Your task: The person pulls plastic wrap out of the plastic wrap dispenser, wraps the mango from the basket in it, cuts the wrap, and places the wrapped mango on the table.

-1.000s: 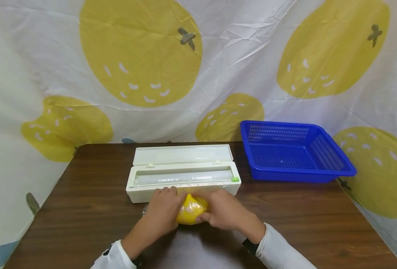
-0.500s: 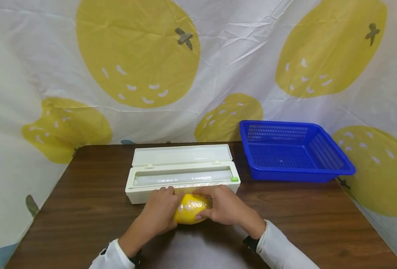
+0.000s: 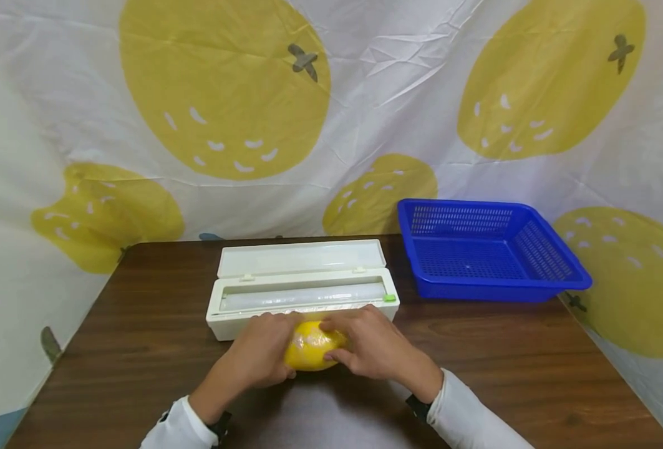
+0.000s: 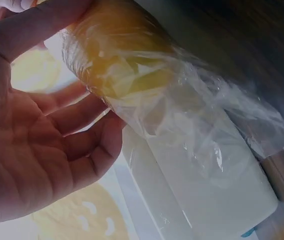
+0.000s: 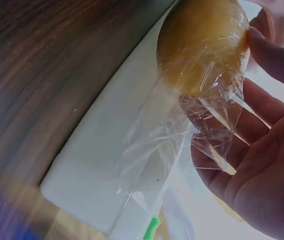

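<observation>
Fingers (image 3: 339, 322) of the left hand (image 3: 262, 347) and right hand (image 3: 375, 345) pinch 1 film-wrapped yellow object (image 3: 307, 353).

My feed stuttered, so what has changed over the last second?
The left hand has edged left, slightly farther from the right hand; the film-wrapped yellow fruit has edged left too. Both hands still hold it. The open white box and blue basket stayed put.

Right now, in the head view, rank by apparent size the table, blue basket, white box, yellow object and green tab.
Table
Blue basket and white box, too alike to rank
Yellow object, partly hidden
Green tab
</observation>
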`<state>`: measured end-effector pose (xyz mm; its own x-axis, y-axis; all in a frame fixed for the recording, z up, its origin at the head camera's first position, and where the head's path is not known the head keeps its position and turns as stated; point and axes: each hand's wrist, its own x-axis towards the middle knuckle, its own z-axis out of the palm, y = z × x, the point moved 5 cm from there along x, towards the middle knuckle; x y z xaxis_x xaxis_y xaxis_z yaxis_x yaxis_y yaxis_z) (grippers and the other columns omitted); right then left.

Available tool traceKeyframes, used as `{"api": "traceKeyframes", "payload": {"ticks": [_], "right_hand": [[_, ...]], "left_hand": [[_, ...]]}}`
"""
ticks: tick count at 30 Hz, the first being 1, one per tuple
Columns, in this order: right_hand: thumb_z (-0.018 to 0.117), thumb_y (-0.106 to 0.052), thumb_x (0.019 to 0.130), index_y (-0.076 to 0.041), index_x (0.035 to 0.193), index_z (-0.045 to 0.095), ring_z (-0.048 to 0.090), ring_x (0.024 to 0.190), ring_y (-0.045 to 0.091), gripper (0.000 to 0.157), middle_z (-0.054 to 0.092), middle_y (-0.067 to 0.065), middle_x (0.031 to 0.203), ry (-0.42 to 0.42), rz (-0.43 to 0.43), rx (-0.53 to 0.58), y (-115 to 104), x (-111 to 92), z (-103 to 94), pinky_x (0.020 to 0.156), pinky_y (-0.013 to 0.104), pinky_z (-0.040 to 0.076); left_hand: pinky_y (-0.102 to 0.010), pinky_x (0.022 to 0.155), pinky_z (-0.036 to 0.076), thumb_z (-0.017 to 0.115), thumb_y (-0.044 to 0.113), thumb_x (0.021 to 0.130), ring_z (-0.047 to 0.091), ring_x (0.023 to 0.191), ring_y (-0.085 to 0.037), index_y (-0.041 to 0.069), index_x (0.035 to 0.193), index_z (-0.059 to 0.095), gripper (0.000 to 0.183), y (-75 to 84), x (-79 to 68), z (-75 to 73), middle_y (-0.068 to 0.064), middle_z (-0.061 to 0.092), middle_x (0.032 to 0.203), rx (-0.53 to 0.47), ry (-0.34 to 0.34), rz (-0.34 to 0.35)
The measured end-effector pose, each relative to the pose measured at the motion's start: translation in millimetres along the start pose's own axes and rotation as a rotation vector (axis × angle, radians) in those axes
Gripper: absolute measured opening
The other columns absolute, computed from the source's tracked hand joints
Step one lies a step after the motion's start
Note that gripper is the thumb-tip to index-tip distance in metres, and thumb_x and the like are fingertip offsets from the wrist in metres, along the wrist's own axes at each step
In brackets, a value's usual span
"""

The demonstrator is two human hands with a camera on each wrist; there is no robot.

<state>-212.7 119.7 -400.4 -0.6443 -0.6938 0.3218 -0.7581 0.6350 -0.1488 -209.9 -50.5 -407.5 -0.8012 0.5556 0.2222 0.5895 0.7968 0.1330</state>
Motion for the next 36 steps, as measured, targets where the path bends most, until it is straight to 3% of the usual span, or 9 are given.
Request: {"api": "traceKeyframes", "payload": {"ticks": [4, 12, 18, 25, 31, 36], "right_hand": [[0.08, -0.047, 0.082, -0.018, 0.121, 0.072, 0.069, 0.099, 0.009, 0.049, 0.073, -0.007, 0.121, -0.021, 0.008, -0.026, -1, 0, -0.6, 0.083, 0.036, 0.052], [0.087, -0.051, 0.071, -0.017, 0.126, 0.068, 0.068, 0.104, 0.012, 0.068, 0.073, -0.004, 0.121, -0.049, 0.017, -0.067, 0, -1, 0.6, 0.085, 0.036, 0.05], [0.088, -0.051, 0.071, -0.018, 0.123, 0.065, 0.069, 0.099, 0.015, 0.066, 0.074, -0.002, 0.112, -0.023, 0.018, -0.09, -1, -1, 3.7, 0.082, 0.035, 0.049], [0.089, -0.045, 0.073, -0.014, 0.117, 0.064, 0.066, 0.081, 0.01, 0.059, 0.072, -0.005, 0.095, 0.037, -0.028, 0.003, 3, 1, 5.4, 0.075, 0.033, 0.055], [0.085, -0.044, 0.079, -0.014, 0.124, 0.062, 0.065, 0.086, 0.009, 0.059, 0.072, -0.005, 0.102, 0.004, -0.014, 0.04, 6, -1, 8.7, 0.08, 0.032, 0.055], [0.083, -0.04, 0.081, -0.017, 0.129, 0.06, 0.064, 0.088, 0.009, 0.058, 0.071, -0.007, 0.105, -0.038, 0.006, 0.079, 8, -2, 7.9, 0.081, 0.033, 0.055]], "left_hand": [[-0.04, 0.064, 0.049, 0.098, 0.03, 0.053, 0.057, 0.068, -0.022, 0.003, 0.107, 0.056, 0.074, -4.7, 0.2, -1.0, -0.006, 0.061, 0.079, -0.053, -0.017, -0.016], [-0.04, 0.076, 0.05, 0.094, 0.03, 0.061, 0.059, 0.078, -0.019, 0.006, 0.108, 0.062, 0.061, -11.4, -0.2, -1.3, -0.002, 0.066, 0.088, -0.143, -0.051, -0.003], [-0.037, 0.076, 0.047, 0.091, 0.025, 0.067, 0.055, 0.08, -0.013, 0.012, 0.107, 0.065, 0.05, -16.0, 0.5, -1.2, 0.007, 0.063, 0.088, -0.239, -0.091, 0.028], [-0.036, 0.078, 0.048, 0.087, 0.019, 0.074, 0.055, 0.081, -0.012, 0.013, 0.121, 0.062, 0.054, -15.9, 0.3, -0.7, 0.007, 0.065, 0.097, -0.317, -0.138, 0.035], [-0.035, 0.077, 0.047, 0.085, 0.021, 0.077, 0.055, 0.081, -0.011, 0.014, 0.126, 0.063, 0.054, -17.6, 0.5, -1.1, 0.007, 0.066, 0.098, -0.375, -0.173, 0.019], [-0.027, 0.068, 0.043, 0.089, 0.027, 0.072, 0.052, 0.073, -0.007, 0.014, 0.115, 0.068, 0.05, -21.6, 1.2, -3.4, 0.01, 0.063, 0.087, -0.398, -0.149, 0.007]]}}
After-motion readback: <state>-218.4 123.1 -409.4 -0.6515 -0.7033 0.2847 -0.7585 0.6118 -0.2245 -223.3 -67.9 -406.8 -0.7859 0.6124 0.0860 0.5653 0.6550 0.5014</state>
